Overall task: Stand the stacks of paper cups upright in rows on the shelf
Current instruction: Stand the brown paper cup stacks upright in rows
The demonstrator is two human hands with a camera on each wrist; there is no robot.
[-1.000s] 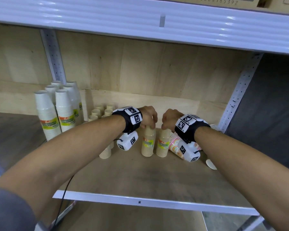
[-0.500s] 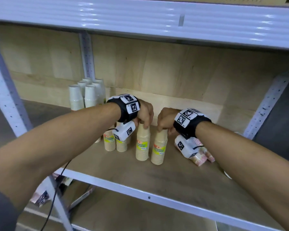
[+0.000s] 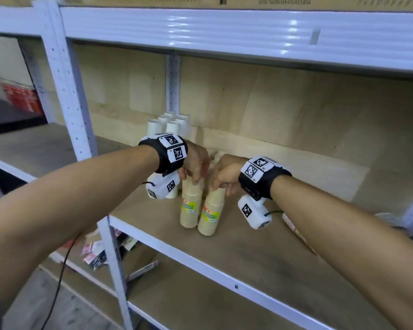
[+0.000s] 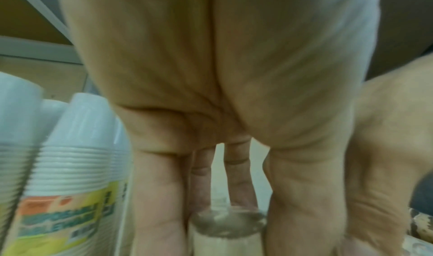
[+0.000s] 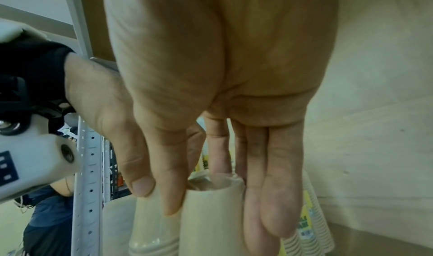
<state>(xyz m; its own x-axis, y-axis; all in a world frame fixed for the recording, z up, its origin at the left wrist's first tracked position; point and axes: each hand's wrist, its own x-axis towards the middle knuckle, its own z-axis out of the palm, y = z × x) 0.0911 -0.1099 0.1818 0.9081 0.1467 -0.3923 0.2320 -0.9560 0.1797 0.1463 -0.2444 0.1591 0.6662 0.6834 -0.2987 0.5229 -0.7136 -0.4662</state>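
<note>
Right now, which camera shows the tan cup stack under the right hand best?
The head view: the whole tan cup stack shows, label and base on the shelf, leaning a little, with the right hand gripping its top. The right wrist view shows only its top between the fingers. In the left wrist view I cannot tell it.

no legible text on labels

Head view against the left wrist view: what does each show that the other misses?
Only the head view shows the right hand gripping the second beige stack, and the shelf. Only the left wrist view shows the white stacks' labels close up. Both show the left hand gripping the top of a beige stack.
</note>
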